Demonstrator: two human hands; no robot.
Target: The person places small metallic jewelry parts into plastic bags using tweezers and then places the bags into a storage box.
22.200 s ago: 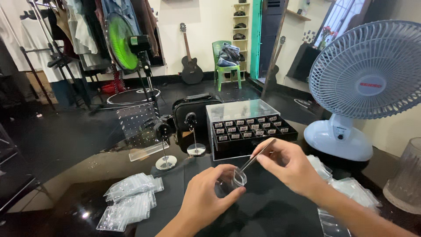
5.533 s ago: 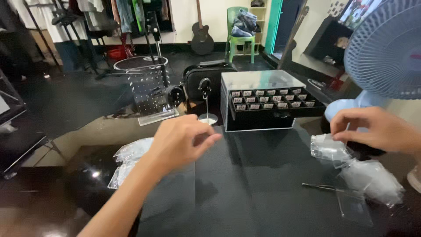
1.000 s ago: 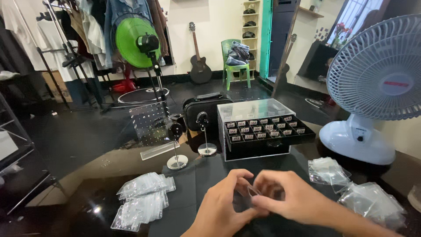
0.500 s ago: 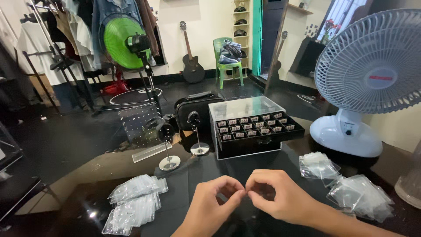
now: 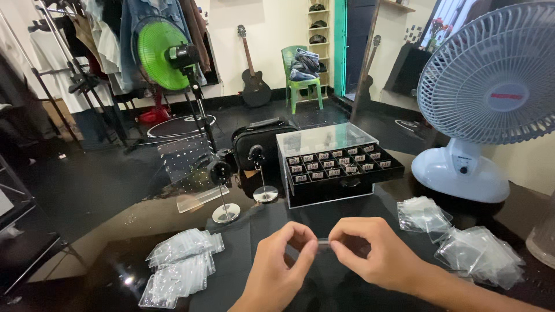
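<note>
Both hands meet low over the glossy black table (image 5: 104, 231), knuckles up and wrists angled inward. The left hand (image 5: 280, 268) and the right hand (image 5: 376, 257) each pinch, thumb against curled forefinger, one end of a small clear plastic bag (image 5: 323, 243) stretched between them, in front of the black compartment case (image 5: 335, 167). Piles of similar clear bags (image 5: 179, 266) lie to the left.

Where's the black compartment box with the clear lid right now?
In the head view, the black compartment box sits at centre on the dark table, beyond both hands, with the white desk fan on its right and two small round-based stands on its left.
</note>
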